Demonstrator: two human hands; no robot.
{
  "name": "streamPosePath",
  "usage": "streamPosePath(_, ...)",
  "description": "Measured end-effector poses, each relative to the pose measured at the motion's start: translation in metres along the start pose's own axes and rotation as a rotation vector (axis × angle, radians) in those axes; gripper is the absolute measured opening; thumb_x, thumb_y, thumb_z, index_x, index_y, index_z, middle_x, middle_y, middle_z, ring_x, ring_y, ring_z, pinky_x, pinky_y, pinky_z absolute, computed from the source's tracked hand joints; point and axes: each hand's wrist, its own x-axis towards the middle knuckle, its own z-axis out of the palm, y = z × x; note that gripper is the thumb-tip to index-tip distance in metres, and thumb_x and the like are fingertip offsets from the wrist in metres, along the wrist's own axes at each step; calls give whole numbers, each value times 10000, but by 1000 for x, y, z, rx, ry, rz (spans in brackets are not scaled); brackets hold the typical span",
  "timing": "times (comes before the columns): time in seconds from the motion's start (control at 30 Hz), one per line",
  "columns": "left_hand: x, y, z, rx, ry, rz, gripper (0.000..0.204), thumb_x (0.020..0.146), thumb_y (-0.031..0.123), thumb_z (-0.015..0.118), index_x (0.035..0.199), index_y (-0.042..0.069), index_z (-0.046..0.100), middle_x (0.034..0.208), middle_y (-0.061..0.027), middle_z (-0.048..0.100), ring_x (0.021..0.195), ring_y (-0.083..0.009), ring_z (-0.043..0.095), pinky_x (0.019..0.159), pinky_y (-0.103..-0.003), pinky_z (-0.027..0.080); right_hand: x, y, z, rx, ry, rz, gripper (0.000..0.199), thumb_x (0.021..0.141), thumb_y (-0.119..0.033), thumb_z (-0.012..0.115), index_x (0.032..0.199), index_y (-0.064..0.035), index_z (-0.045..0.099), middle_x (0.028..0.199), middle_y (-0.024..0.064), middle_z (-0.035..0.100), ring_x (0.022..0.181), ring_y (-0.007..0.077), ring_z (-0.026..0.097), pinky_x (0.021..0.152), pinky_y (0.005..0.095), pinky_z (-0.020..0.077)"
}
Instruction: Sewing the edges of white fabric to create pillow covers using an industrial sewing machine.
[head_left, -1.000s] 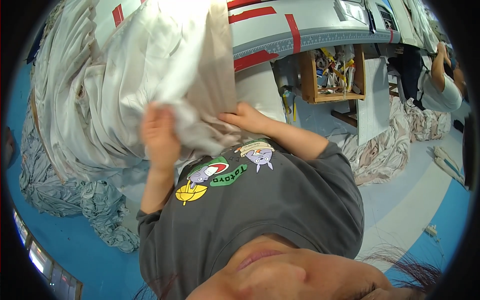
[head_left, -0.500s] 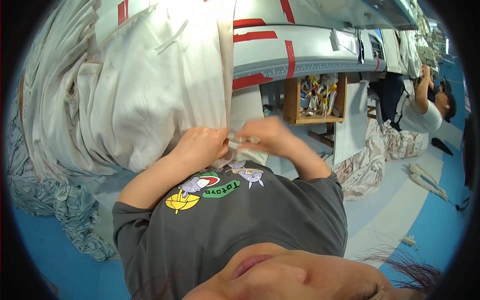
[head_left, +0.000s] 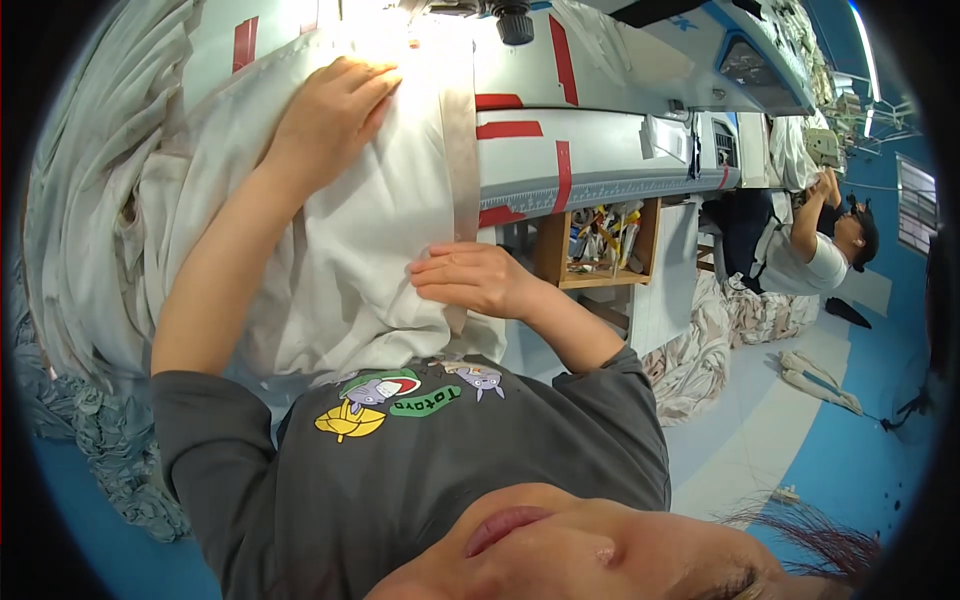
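Note:
A large white cloth (head_left: 400,190) spreads over the table and drapes down to my body, with a beige band (head_left: 460,150) along its right edge. My left hand (head_left: 345,110) is stretched forward and lies on the cloth near the bright light, fingers extended. Closer to me, my right hand (head_left: 470,280) rests flat across the cloth's right edge and the band, fingers straight. Beyond my left hand, part of a sewing machine with a black knob (head_left: 513,25) shows at the top. Glare hides the detail around it.
A pale worktable (head_left: 640,130) with red tape strips and a ruler along its edge extends right. Beneath it is an open wooden drawer (head_left: 600,275) of small tools. Cloth heaps lie left and right. A co-worker (head_left: 820,250) sits at another machine at far right.
My left hand has moved from the near part of the cloth's edge forward toward the machine. My right hand, blurred before, now lies on the edge. The cloth looks flatter there.

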Motion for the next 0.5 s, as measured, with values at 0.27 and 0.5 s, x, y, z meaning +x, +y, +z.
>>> streamPosePath(0.27,21,-56,17,58,70,-92,184,772,41,590,956,29,586,942,-97,595,949,-280,541,820,-361,458,15,17,-16,-26,12,-70,107,776,-42,588,851,-26,663,955,79,673,960,216,651,832,348,535)
streamPosePath(0.5,61,-97,24,5,-111,-351,345,814,127,592,1129,-2,537,1172,-183,540,1140,-351,475,952,-388,395,33,32,-36,35,-21,-40,116,781,-30,581,863,-38,663,949,67,675,945,215,658,831,344,536)
